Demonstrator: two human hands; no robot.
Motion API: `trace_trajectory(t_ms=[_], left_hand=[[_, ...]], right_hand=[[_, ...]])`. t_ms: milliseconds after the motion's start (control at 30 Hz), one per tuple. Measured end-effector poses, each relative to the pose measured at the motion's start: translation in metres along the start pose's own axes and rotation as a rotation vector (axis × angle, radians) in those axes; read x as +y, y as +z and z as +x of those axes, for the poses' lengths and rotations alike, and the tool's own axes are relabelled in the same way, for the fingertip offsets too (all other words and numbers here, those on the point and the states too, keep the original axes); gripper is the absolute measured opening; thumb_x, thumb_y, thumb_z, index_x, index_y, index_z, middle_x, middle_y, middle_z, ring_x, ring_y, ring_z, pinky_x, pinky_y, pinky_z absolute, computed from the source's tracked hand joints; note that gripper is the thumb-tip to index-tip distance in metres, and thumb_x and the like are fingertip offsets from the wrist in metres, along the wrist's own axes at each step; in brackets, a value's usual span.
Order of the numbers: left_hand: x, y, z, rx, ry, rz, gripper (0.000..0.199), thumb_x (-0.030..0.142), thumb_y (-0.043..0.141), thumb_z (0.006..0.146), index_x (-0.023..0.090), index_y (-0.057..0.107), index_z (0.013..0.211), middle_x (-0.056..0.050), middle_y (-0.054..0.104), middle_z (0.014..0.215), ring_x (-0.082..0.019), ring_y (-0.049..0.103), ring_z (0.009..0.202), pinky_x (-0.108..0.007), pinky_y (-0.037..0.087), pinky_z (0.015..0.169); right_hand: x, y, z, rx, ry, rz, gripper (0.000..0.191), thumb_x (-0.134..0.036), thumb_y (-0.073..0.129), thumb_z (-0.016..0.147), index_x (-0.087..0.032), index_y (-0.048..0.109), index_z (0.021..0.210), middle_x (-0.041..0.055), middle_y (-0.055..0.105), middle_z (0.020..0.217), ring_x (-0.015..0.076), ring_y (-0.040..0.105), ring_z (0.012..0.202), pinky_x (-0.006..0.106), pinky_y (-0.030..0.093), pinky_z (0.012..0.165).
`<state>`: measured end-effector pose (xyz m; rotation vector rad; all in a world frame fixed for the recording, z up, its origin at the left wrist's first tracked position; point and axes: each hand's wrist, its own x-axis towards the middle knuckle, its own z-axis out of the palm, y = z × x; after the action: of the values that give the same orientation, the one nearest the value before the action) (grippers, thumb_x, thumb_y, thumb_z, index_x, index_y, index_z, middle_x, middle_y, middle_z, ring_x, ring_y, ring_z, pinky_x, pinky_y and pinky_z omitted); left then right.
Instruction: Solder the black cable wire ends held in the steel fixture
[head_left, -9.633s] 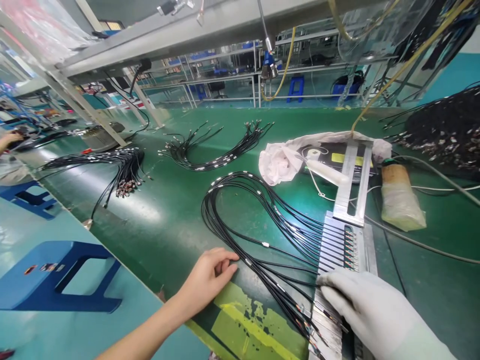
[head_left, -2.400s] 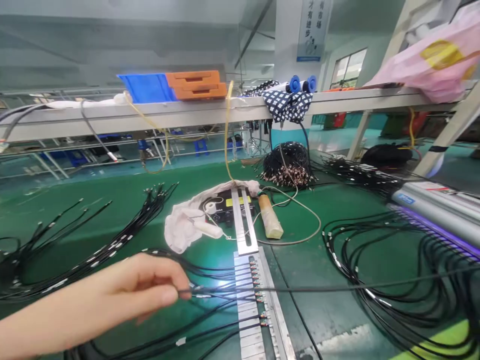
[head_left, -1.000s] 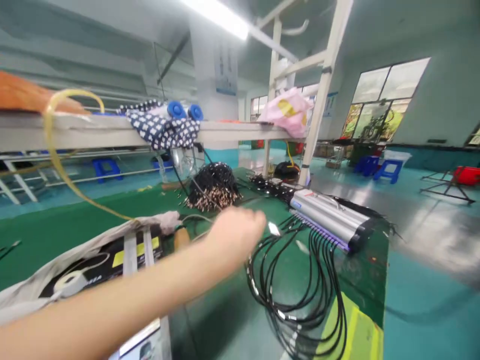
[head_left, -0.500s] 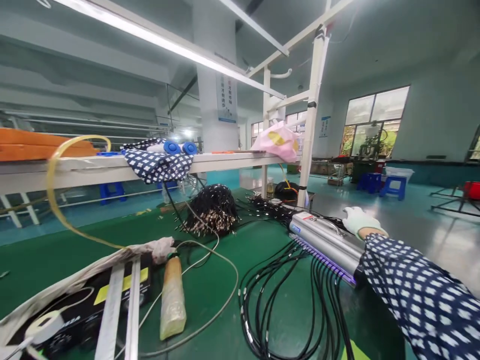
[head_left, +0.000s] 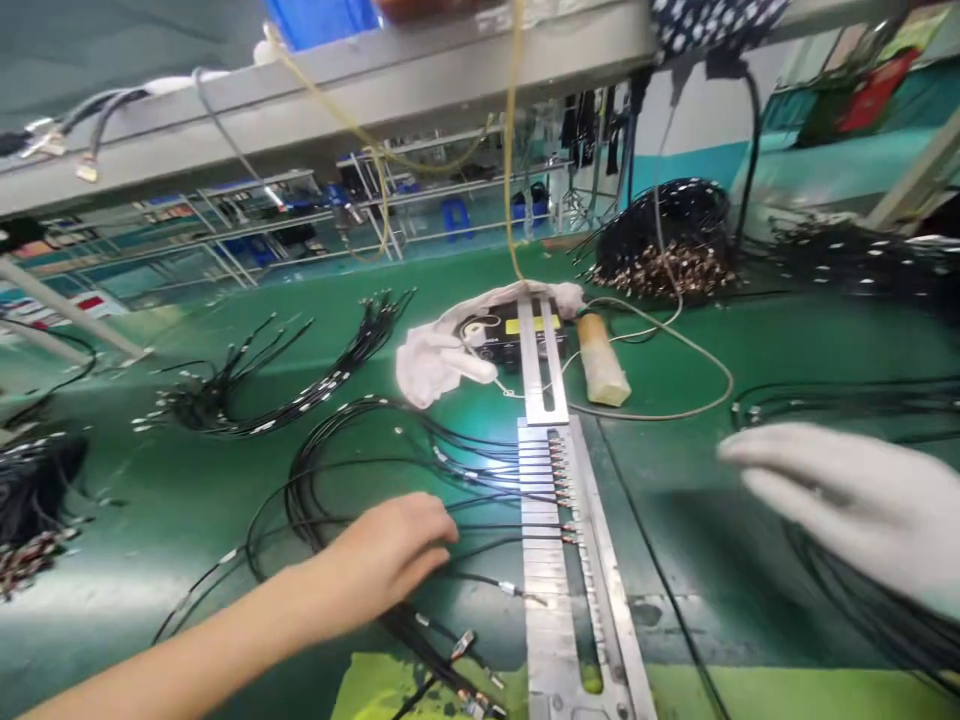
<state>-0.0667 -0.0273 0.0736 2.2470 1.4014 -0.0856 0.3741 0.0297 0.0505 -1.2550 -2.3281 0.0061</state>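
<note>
My bare left hand (head_left: 397, 545) is closed, with its fingers curled over black cables (head_left: 487, 546) left of a metal fixture. One cable runs from between thumb and forefinger toward the fixture; the fingertips are partly hidden. Along the slotted metal fixture (head_left: 547, 610), several cable ends lie side by side across its upper half, lit by a bright bluish light. My right hand (head_left: 847, 495), in a white glove and slightly blurred, hovers at the right with straight fingers, the thumb apart and nothing in it. Below it lie more black cables (head_left: 862, 600).
Behind the fixture are a black box (head_left: 502, 345), a white cloth (head_left: 431, 365) and a wrapped wooden-handled tool (head_left: 604, 365). Cable bundles lie at the left (head_left: 217, 400) and back right (head_left: 667, 240). A shelf edge (head_left: 450, 90) crosses above the green table, with a yellow hose (head_left: 513, 150) hanging down.
The view has swung left and downward. My right hand has left the silver lamp housing, which is out of view. My left hand and the metal fixture with cables have come into view.
</note>
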Motion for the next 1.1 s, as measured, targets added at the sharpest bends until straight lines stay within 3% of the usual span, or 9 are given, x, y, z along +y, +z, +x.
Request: trace_trajectory(t_ms=[67, 133, 267, 400, 533, 667, 933, 1100], left_hand=[[-0.002, 0.017, -0.004, -0.001, 0.045, 0.012, 0.019, 0.023, 0.046, 0.094, 0.021, 0.063, 0.102, -0.005, 0.062, 0.097, -0.020, 0.057, 0.091, -0.031, 0.048, 0.081], [-0.005, 0.030, -0.006, 0.063, 0.082, 0.019, 0.019, 0.021, 0.044, 0.095, 0.020, 0.062, 0.102, -0.006, 0.061, 0.098, -0.020, 0.056, 0.091, -0.032, 0.049, 0.082], [-0.010, 0.045, 0.014, 0.327, 0.200, 0.082, 0.026, 0.017, 0.039, 0.098, 0.019, 0.056, 0.118, -0.009, 0.060, 0.116, -0.020, 0.054, 0.104, -0.035, 0.047, 0.091], [-0.003, 0.056, 0.055, 0.450, 0.339, 0.287, 0.035, 0.010, 0.038, 0.097, 0.015, 0.050, 0.130, -0.013, 0.056, 0.131, -0.026, 0.047, 0.120, -0.045, 0.043, 0.097], [0.003, 0.071, 0.075, 0.445, 0.380, 0.300, 0.031, 0.012, 0.038, 0.097, 0.011, 0.055, 0.123, -0.013, 0.062, 0.113, -0.026, 0.052, 0.106, -0.043, 0.045, 0.091], [0.000, 0.082, 0.070, 0.457, 0.397, 0.288, 0.036, 0.008, 0.034, 0.096, 0.007, 0.053, 0.126, -0.015, 0.058, 0.116, -0.025, 0.048, 0.106, -0.040, 0.042, 0.092], [0.004, 0.083, 0.060, 0.406, 0.367, 0.402, 0.044, 0.007, 0.032, 0.095, 0.005, 0.044, 0.137, -0.011, 0.058, 0.114, -0.025, 0.046, 0.102, -0.040, 0.030, 0.094], [0.010, 0.085, 0.062, 0.391, 0.333, 0.374, 0.044, 0.007, 0.032, 0.094, 0.005, 0.043, 0.137, -0.011, 0.060, 0.110, -0.024, 0.048, 0.099, -0.037, 0.034, 0.088]], right_hand=[[-0.031, 0.030, 0.006, -0.144, -0.166, 0.102, 0.021, -0.037, 0.050, 0.096, -0.032, 0.065, 0.110, -0.0017, 0.072, 0.108, 0.0159, 0.068, 0.093, 0.029, 0.055, 0.084], [-0.053, 0.054, 0.015, -0.220, -0.185, 0.201, 0.021, -0.032, 0.047, 0.098, -0.029, 0.063, 0.111, -0.0003, 0.070, 0.109, 0.0168, 0.067, 0.094, 0.032, 0.054, 0.084], [-0.071, 0.091, 0.032, -0.265, -0.025, 0.416, 0.019, -0.030, 0.046, 0.098, -0.026, 0.063, 0.105, 0.0011, 0.069, 0.105, 0.0175, 0.064, 0.093, 0.034, 0.052, 0.084], [-0.070, 0.115, 0.035, -0.126, 0.199, 0.620, 0.017, -0.032, 0.051, 0.095, -0.025, 0.066, 0.101, 0.0014, 0.069, 0.103, 0.0183, 0.064, 0.096, 0.033, 0.050, 0.087], [-0.064, 0.124, 0.028, -0.057, 0.319, 0.659, 0.019, -0.032, 0.051, 0.095, -0.025, 0.068, 0.100, 0.0015, 0.070, 0.102, 0.0182, 0.064, 0.095, 0.032, 0.049, 0.086], [-0.061, 0.126, 0.029, -0.064, 0.380, 0.701, 0.018, -0.032, 0.053, 0.094, -0.025, 0.069, 0.099, 0.0009, 0.070, 0.101, 0.0178, 0.064, 0.094, 0.031, 0.050, 0.085], [-0.057, 0.129, 0.035, -0.111, 0.460, 0.763, 0.017, -0.030, 0.055, 0.093, -0.026, 0.070, 0.099, -0.0002, 0.071, 0.102, 0.0172, 0.064, 0.094, 0.029, 0.050, 0.084], [-0.058, 0.129, 0.038, -0.119, 0.481, 0.774, 0.017, -0.030, 0.055, 0.092, -0.026, 0.070, 0.099, -0.0001, 0.071, 0.102, 0.0178, 0.064, 0.095, 0.030, 0.050, 0.084]])
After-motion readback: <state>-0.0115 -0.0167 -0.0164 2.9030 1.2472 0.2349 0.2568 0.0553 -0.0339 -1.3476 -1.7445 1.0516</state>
